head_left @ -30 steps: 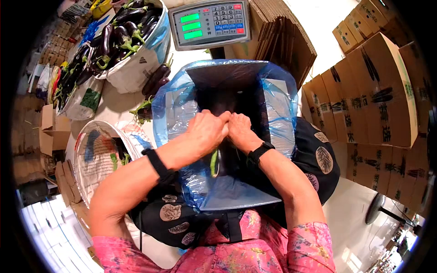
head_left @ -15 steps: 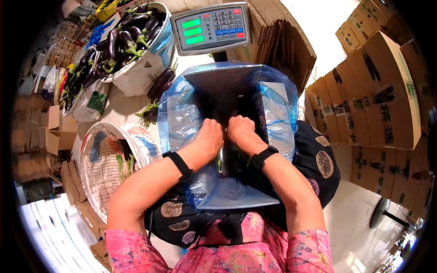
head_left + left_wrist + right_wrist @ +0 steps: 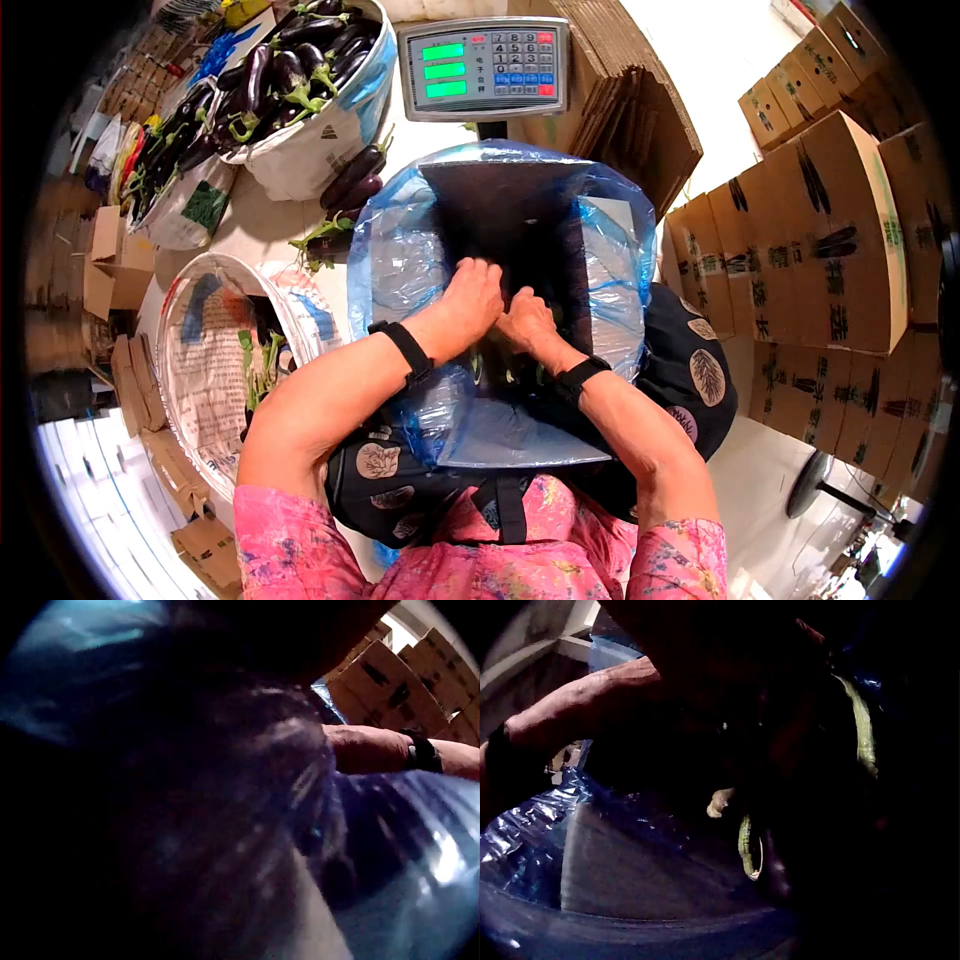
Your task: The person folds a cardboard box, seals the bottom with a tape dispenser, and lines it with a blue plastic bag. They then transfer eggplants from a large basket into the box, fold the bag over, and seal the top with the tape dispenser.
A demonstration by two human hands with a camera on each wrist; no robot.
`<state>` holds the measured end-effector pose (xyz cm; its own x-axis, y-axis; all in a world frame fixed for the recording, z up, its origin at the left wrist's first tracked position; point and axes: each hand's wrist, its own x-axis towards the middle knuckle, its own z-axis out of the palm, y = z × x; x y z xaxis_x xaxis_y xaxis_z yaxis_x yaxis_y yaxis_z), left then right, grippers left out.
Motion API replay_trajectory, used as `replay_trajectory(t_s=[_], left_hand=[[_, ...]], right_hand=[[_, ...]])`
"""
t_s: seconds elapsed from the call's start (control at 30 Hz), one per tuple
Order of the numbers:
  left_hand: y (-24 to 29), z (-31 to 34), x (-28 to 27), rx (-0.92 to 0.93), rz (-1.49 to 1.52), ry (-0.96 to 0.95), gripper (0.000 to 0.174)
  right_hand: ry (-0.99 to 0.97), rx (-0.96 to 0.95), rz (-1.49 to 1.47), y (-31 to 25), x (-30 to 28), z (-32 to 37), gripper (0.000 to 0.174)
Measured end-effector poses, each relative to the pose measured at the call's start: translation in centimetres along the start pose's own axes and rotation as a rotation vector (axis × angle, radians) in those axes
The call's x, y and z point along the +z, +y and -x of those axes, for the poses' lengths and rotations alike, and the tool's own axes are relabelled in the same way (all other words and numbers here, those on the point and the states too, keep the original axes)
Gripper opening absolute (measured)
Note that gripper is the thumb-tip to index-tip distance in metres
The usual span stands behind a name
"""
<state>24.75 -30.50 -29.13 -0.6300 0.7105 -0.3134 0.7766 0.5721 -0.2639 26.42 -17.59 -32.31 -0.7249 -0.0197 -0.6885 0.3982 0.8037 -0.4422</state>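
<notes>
Eggplants [image 3: 505,370] are lying in the blue bag [image 3: 395,255], mid-frame, under the left hand [image 3: 472,292] and right hand [image 3: 525,320], whose hold I cannot tell, and hard pushing might be tearing the thin bag.

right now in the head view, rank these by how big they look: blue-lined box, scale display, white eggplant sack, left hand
1. blue-lined box
2. white eggplant sack
3. scale display, not far behind the sack
4. left hand
Apparent size only; the lens squeezes the edges.
</notes>
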Motion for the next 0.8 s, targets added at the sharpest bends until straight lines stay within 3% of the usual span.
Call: replay_trajectory(t_s=[0.17,0.23,0.3,0.37,0.43,0.5,0.57,0.63,0.7,0.77,0.8], left_hand=[[-0.5,-0.3,1.6,-0.020,0.196,0.154,0.018],[-2.6,0.0,-1.0,0.049,0.496,-0.042,0.024],[-7.0,3.9,-6.4,0.239,0.955,0.055,0.037],[-11.7,9.0,-9.5,0.160,1.332,0.189,0.044],[-16.1,16.2,-10.7,-0.189,1.527,0.321,0.045],[-18.4,24.5,-9.9,-0.552,1.493,0.485,0.047],[-18.8,32.7,-6.0,-0.906,1.460,0.482,0.049],[-17.0,39.9,1.4,-1.126,1.524,0.540,0.044],[-12.7,46.4,7.8,-1.449,1.528,0.352,0.046],[-6.4,50.2,13.2,-1.600,1.498,0.143,0.046],[-3.7,50.2,13.4,-1.537,1.604,0.078,0.048]], right_hand=[[-0.038,-0.058,0.109,0.3,0.4,-1.1,0.057],[-0.045,-0.231,0.202,1.2,0.1,-1.5,0.053],[-0.043,-0.151,0.379,1.1,-0.5,-1.5,0.051],[0.048,-0.150,0.524,-1.2,-1.8,1.0,0.051],[0.069,-0.249,0.624,-0.5,-1.8,0.1,0.057],[0.106,-0.312,0.674,-0.8,-1.9,0.1,0.052],[0.130,-0.370,0.669,-0.7,-2.0,0.1,0.049],[0.168,-0.416,0.625,0.6,-1.7,-0.8,0.046],[0.134,-0.446,0.587,1.4,-1.9,-1.2,0.045],[0.179,-0.432,0.646,3.7,-1.5,-2.6,0.043],[0.207,-0.423,0.673,4.4,-1.4,-3.1,0.042]])
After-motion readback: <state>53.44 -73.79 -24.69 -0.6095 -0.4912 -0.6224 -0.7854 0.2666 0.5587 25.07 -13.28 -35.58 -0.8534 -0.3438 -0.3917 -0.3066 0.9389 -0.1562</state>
